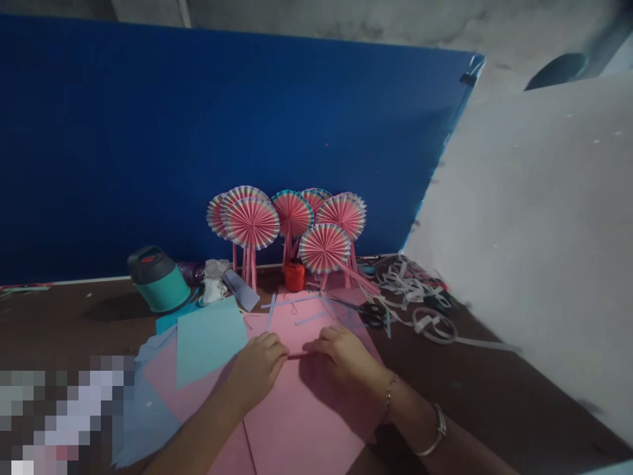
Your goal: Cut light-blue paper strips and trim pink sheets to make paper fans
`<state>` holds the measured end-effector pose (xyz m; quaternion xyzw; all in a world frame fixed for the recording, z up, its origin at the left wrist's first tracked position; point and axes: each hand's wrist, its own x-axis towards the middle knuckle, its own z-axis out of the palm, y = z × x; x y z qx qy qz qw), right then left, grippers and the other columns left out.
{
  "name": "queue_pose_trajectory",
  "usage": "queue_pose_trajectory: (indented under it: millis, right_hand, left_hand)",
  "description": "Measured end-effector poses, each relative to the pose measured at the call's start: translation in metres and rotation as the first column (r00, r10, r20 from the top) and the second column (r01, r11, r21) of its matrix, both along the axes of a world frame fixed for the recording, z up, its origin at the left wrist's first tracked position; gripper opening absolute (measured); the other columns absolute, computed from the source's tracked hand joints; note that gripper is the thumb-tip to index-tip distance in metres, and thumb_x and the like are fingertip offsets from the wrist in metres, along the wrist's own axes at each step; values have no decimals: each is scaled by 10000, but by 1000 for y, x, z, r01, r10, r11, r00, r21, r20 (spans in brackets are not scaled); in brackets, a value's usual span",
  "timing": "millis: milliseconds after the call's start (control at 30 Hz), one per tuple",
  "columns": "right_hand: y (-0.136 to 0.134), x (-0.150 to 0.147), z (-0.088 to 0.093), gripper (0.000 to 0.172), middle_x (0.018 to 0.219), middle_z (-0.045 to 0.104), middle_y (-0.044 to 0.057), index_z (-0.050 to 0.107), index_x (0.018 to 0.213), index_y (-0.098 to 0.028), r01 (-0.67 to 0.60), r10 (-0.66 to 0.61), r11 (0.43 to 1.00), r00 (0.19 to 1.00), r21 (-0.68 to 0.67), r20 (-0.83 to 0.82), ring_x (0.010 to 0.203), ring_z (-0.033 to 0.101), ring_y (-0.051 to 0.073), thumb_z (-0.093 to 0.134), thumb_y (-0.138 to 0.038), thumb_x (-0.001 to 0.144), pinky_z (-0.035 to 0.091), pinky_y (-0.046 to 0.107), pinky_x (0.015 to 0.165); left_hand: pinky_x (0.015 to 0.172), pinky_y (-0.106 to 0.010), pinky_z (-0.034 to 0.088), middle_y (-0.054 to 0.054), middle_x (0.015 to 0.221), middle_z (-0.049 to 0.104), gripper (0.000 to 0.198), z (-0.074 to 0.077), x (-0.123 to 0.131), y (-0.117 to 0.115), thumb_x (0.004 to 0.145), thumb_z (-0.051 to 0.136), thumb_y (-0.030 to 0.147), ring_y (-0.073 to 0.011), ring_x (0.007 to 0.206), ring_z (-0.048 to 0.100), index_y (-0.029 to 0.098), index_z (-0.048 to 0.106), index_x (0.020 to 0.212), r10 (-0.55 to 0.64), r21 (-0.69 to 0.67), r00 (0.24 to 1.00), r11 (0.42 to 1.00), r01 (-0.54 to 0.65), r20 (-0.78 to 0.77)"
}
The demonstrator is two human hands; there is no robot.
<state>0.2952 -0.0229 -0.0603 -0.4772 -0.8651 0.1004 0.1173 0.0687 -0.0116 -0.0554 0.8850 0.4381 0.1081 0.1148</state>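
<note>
Left hand (262, 364) and right hand (341, 353) closely pinch 1 thin pink paper roll (298, 356) over flat pink paper (306, 429), within its edges.

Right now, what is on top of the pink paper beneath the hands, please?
Pale strips, part of the scissors, and a narrow pink piece between left hand and right hand; whatever the hands cover cannot be seen.

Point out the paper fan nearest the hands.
The lowest fan, ahead of the right hand; the other fans' round faces all sit higher in the picture.
</note>
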Motion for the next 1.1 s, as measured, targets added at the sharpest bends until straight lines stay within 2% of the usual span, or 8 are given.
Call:
queue_pose_trajectory:
  millis: [100, 233, 333, 533, 767, 1100]
  right_hand:
    - [3, 5, -6, 321, 878, 660, 59, 716, 1072, -231, 13, -16, 1000, 993, -21, -119, 829, 600, 171, 479, -124, 884, 396, 262, 719]
    - [6, 7, -14, 288, 917, 700, 68, 704, 968, -170, 88, -110, 993, 941, -82, -319, 844, 624, 167, 480, -51, 830, 433, 246, 735]
    - [9, 7, -18, 217, 902, 712, 73, 687, 889, -156, 152, -187, 981, 899, -120, -396, 839, 627, 176, 514, -56, 804, 447, 256, 738]
    - [16, 7, -23, 152, 825, 694, 69, 686, 779, -163, 196, -226, 974, 870, -113, -438, 813, 615, 180, 546, -120, 818, 454, 265, 726]
    - [20, 3, -24, 147, 723, 709, 51, 656, 691, -159, 287, -392, 917, 777, -277, -492, 679, 615, 164, 598, -212, 816, 421, 240, 592]
    - [20, 2, -23, 141, 674, 677, 35, 645, 658, -151, 320, -408, 911, 788, -259, -461, 647, 588, 152, 601, -177, 789, 392, 231, 575]
  left_hand:
    - [865, -336, 423, -51, 949, 666, 294, -6, -5, 3, 948, 399, 192, -205, 955, 592, 226, 691, 959, 6, -52, 995, 999, -1, 103]
    - [874, -323, 429, -48, 998, 692, 229, -16, -9, 9, 916, 439, 218, -203, 967, 607, 218, 664, 957, 118, -133, 970, 987, -90, 213]
    - [857, -313, 436, -41, 994, 700, 213, -20, -10, 13, 897, 451, 235, -202, 960, 615, 220, 662, 924, 191, -185, 947, 972, -146, 257]
    - [818, -296, 443, -34, 952, 671, 250, -24, -10, 16, 896, 432, 272, -189, 891, 621, 231, 678, 896, 267, -207, 921, 955, -214, 284]
    - [804, -300, 436, -41, 936, 633, 279, -24, -6, 16, 904, 404, 249, -186, 870, 612, 221, 680, 883, 304, -186, 926, 946, -266, 224]
    - [809, -280, 441, -40, 926, 640, 258, -20, -5, 14, 901, 426, 226, -174, 865, 614, 222, 683, 879, 305, -177, 932, 946, -272, 197]
